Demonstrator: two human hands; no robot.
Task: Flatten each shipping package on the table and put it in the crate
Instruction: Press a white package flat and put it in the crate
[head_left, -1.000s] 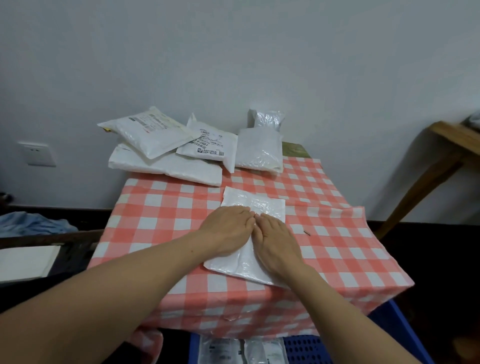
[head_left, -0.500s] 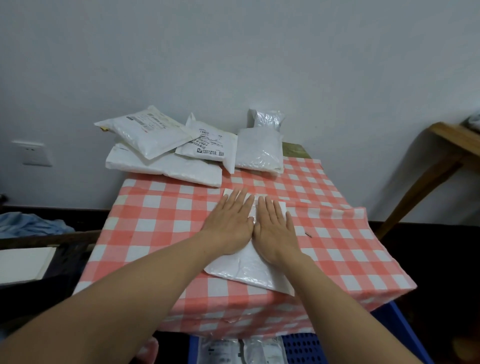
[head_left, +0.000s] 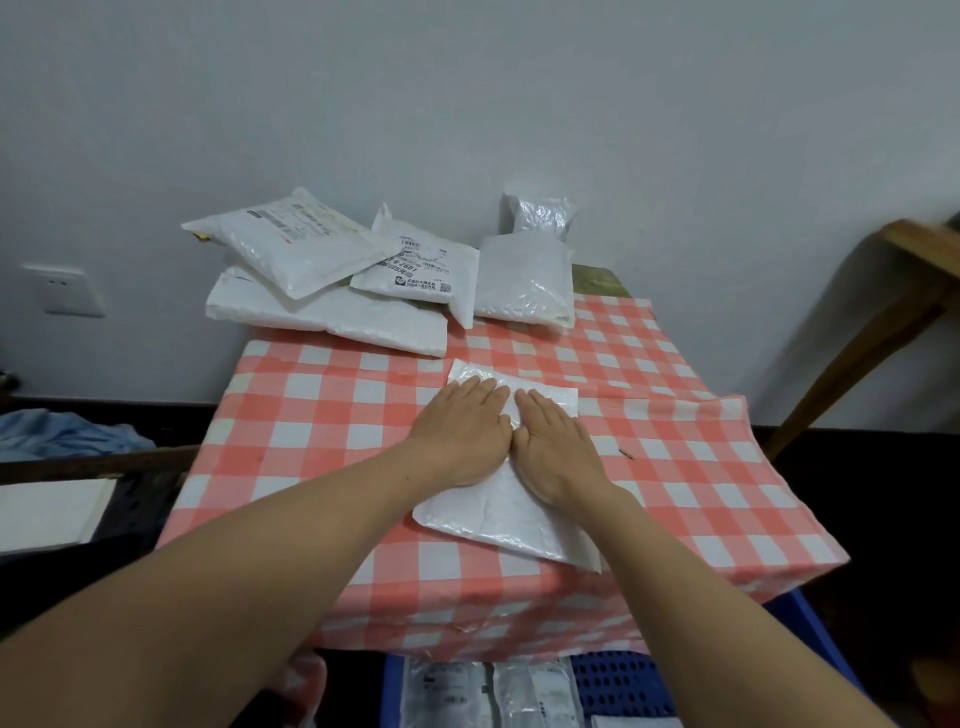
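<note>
Plainly, in the head view, the left hand (head_left: 462, 436) and the right hand (head_left: 556, 452) lie side by side, palms down, on one white package (head_left: 498, 525). Their fingers (head_left: 480, 395) are straight and spread flat, pressing rather than grasping anything. This package lies slantwise on the desk (head_left: 322, 415), a little right of the middle, with its near corner close to the front edge.

By its look it is a thin padded mailer with a glossy, wrinkled plastic skin. I judge it light, soft and floppy, hardly fragile, and slick enough to slide on the checked cloth under a sideways push. Pressing straight down should serve better than rubbing. To lift it, the free near corner or the two long edges look like the places to pinch, with both hands so that it does not fold.

Counted, one package is under the palms. Five more crowd the far edge: a top-left package (head_left: 291, 249), a large bottom package (head_left: 337, 317), a labelled package (head_left: 421, 270), a bubble-wrap package (head_left: 524, 280) and a rear package (head_left: 540, 210) against the wall. One blue crate (head_left: 623, 691) stands below the front edge. At least two crated packages (head_left: 452, 691) show in it; more may be hidden.
</note>
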